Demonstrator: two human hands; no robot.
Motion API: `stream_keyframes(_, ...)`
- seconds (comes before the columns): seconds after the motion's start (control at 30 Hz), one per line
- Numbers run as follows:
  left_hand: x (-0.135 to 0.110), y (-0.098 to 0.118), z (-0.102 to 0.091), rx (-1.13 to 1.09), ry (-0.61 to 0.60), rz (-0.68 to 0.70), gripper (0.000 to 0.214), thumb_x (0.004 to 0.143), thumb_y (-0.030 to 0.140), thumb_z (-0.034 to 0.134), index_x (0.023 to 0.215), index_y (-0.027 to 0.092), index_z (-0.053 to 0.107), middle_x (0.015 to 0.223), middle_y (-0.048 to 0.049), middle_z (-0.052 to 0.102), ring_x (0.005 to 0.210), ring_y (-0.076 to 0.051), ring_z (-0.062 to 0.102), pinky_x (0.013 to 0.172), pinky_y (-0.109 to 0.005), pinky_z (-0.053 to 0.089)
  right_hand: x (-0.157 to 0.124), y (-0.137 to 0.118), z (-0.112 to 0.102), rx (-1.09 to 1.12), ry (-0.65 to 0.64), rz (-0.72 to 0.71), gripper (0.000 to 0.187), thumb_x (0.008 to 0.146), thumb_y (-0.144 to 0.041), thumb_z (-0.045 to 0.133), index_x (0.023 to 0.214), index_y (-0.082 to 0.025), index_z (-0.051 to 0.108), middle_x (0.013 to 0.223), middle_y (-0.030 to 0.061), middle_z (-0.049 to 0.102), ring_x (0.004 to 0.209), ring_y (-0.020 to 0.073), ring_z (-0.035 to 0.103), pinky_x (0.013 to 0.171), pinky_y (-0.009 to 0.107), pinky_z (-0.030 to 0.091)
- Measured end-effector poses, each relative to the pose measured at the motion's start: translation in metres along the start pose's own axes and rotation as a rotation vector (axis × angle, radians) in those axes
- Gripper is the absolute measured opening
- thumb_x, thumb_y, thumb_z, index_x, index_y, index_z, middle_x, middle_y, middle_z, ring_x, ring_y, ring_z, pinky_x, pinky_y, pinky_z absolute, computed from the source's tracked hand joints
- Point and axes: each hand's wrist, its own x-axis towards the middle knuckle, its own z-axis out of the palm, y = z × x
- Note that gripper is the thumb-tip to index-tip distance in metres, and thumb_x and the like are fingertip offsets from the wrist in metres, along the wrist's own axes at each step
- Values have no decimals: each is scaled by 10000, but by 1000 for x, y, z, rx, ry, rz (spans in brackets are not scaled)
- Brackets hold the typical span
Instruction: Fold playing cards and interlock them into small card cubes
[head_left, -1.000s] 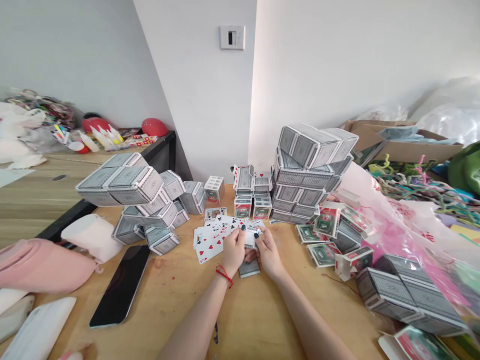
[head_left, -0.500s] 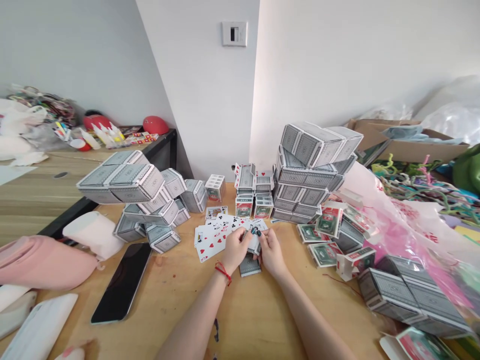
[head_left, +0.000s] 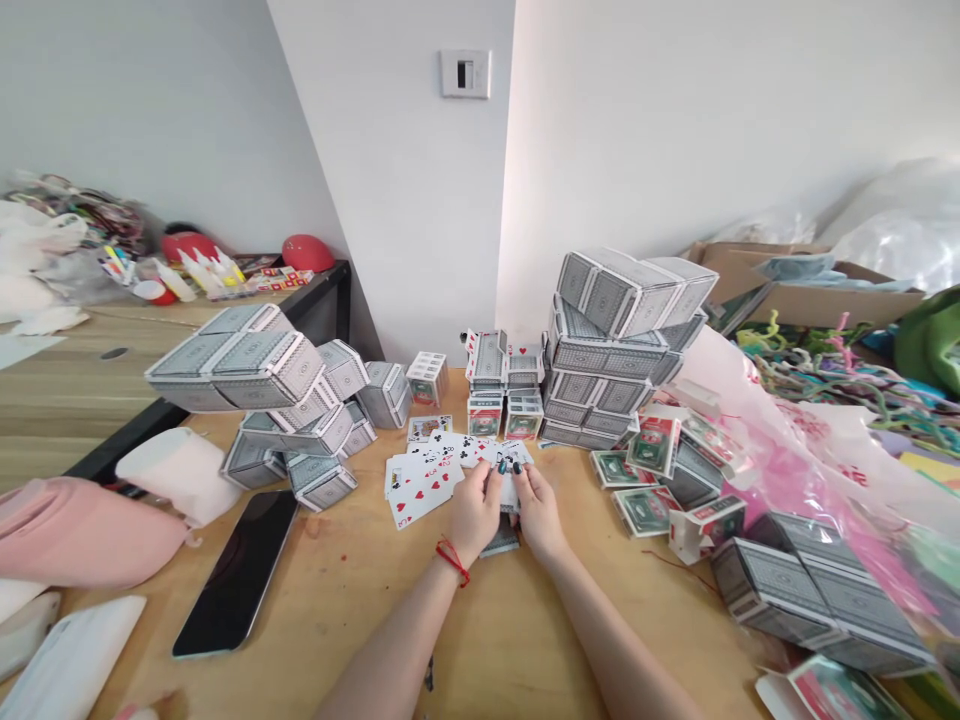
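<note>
Cards (head_left: 426,489) on wooden table (head_left: 337,590) — pale wall (head_left: 675,120)

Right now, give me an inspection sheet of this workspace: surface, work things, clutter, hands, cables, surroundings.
Surface: wooden tabletop, with small marks.
Work things: face-up cards spread ahead of the hands; patterned card blocks stacked in a left stack and a right stack.
Clutter: phone and pink pouch at left; opened card boxes at right.
Hands: left hand and right hand hold cards between them; how many is unclear.
Cables: nothing seen.
Surroundings: pale wall with a wall plate; second table at left; cardboard box at right.
</note>
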Motion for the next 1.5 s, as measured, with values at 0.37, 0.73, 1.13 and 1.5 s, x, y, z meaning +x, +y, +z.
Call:
stream_keyframes(0.37,2,-2,3,18,63,-28,290,807,371,396,584,187,394,518,25,406,486,-106,370,472,-224,263,0,2,1,-106,77,-116,282,774,-447,484,672,-185,466,461,-67,391,390,77,348,368,190,273)
stream_keyframes(0.73,6,0,-2,-61,72,41,298,784,311,492,1061,201,477,937,-55,580,818,-161,553,722,-289,432,4,12,1,75,42,-3,353,720,-544,513,805,-202,491,427,-76,472,303,84,413,315,194,308)
stream_keyframes(1.13,10,-6,-3,-100,55,-37,291,820,379,414,1012,195,533,882,-54,612,705,-153,574,602,-260,448,4,8,-4,226,-27,38,346,716,-533,533,718,-188,566,502,5,597,369,129,491,382,249,372)
stream_keyframes(1.5,11,-9,-2,-80,136,-16,276,818,385,420,933,181,567,883,-63,627,776,-172,582,667,-283,455,0,-5,2,669,-290,194,295,755,-385,554,997,-218,571,938,31,651,827,189,592,671,314,484)
